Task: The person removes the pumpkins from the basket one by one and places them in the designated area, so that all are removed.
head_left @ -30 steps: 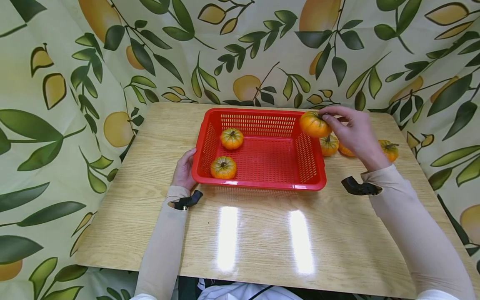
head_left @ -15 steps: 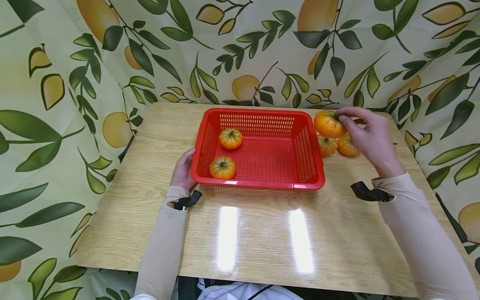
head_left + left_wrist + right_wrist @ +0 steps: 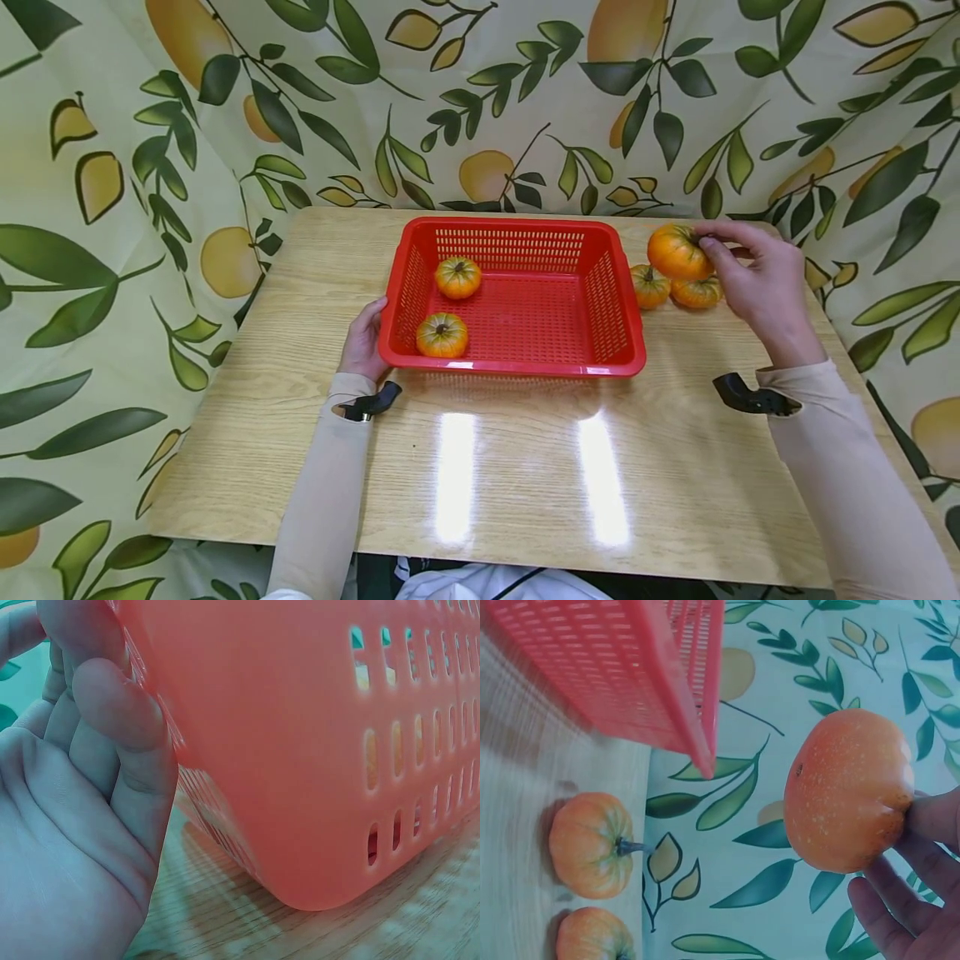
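My right hand (image 3: 767, 279) pinches a small orange pumpkin (image 3: 680, 252) near its stem and holds it up beyond the basket's right end. In the right wrist view this pumpkin (image 3: 849, 791) shows its smooth, rounded side, raised well off the table. My left hand (image 3: 364, 343) grips the left end of a red plastic basket (image 3: 517, 369). Close up in the left wrist view, the fingertips (image 3: 120, 705) lie against the basket's outer wall. Inside the basket, towards its left end, sit two pumpkins, one farther back (image 3: 458, 277) and one nearer the front (image 3: 442, 336).
Two more pumpkins, one beside the basket (image 3: 649, 287) and one a little farther right (image 3: 697, 292), stand on the wooden table (image 3: 525, 467) below the held one. A leaf-patterned cloth (image 3: 337, 108) hangs behind the table and along its sides.
My right hand has carried the held pumpkin rightward, from over the basket's right rim to above the table pumpkins. It now covers the rightmost pumpkin seen earlier. My left hand keeps its grip.
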`<state>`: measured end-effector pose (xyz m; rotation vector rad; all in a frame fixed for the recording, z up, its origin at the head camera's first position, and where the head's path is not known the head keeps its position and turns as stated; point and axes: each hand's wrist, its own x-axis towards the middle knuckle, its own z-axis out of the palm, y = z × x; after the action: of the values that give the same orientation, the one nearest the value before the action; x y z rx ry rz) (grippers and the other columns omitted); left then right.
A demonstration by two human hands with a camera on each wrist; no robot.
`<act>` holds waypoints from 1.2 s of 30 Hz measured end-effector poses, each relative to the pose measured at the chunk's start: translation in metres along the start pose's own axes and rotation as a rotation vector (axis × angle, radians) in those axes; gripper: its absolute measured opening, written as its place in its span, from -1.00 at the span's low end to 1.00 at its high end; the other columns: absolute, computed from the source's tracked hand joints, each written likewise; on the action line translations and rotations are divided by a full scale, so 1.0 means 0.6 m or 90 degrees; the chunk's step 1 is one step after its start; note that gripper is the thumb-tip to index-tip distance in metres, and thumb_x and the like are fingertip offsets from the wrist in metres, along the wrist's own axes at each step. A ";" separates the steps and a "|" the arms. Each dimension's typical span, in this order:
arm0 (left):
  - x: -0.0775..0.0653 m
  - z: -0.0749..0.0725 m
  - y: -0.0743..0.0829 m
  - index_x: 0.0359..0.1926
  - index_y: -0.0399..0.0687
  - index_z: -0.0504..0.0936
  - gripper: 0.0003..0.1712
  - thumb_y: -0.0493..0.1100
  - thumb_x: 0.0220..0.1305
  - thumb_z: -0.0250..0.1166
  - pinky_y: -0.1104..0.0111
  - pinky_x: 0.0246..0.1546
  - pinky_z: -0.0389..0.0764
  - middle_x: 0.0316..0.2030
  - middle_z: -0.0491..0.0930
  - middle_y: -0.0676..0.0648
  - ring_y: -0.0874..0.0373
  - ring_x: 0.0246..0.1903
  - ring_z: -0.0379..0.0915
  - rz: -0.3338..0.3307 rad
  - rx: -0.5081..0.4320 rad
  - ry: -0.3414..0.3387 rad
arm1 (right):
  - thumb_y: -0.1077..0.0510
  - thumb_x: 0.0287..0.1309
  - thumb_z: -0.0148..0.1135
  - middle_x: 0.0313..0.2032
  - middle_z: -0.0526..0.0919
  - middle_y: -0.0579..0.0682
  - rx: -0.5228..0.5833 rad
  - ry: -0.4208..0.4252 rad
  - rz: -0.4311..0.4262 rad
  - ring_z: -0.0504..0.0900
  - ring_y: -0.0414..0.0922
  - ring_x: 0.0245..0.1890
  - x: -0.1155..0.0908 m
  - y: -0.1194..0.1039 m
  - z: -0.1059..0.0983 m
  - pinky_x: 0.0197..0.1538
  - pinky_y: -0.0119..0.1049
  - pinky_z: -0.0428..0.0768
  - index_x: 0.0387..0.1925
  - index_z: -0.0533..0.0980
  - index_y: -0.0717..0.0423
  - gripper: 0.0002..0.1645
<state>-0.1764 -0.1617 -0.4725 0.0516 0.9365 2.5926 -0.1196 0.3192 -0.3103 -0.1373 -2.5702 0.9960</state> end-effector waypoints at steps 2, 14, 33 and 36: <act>-0.001 0.001 0.000 -0.05 -0.06 0.66 -0.66 0.04 0.29 0.42 0.44 -0.06 0.64 -0.18 0.76 0.05 0.24 -0.15 0.65 0.003 -0.001 -0.002 | 0.00 0.43 0.18 0.05 0.70 -0.31 0.011 -0.002 -0.001 0.47 -0.49 -0.12 -0.004 0.004 -0.001 -0.15 -0.76 0.44 0.12 0.66 -0.03 -0.65; 0.000 0.002 0.000 -0.05 -0.06 0.65 -0.64 0.04 0.27 0.43 0.44 -0.07 0.66 -0.19 0.77 0.04 0.23 -0.16 0.66 0.000 -0.004 -0.007 | 0.04 0.39 0.23 -0.14 0.61 -0.62 0.042 0.021 0.006 0.55 -0.51 -0.31 -0.027 0.035 -0.004 -0.36 -0.73 0.50 0.07 0.68 0.06 -0.67; -0.002 0.007 0.001 -0.03 -0.05 0.64 -0.70 0.03 0.40 0.28 0.44 -0.04 0.64 -0.17 0.75 0.05 0.23 -0.13 0.64 0.003 0.003 0.005 | 0.04 0.39 0.25 0.05 0.74 0.09 -0.005 0.006 0.031 0.50 -0.57 -0.28 -0.058 0.077 0.023 -0.26 -0.81 0.47 0.06 0.68 0.07 -0.67; -0.003 0.008 0.001 -0.03 -0.05 0.65 -0.70 0.03 0.39 0.29 0.45 -0.05 0.64 -0.17 0.76 0.05 0.23 -0.14 0.65 0.004 0.003 0.003 | 0.03 0.39 0.25 -0.03 0.74 -0.14 -0.010 0.005 0.029 0.48 -0.54 -0.31 -0.063 0.080 0.029 -0.29 -0.80 0.44 0.05 0.69 0.05 -0.69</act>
<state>-0.1744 -0.1602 -0.4683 0.0486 0.9464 2.5967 -0.0936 0.3357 -0.3656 -0.2042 -2.5786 0.9907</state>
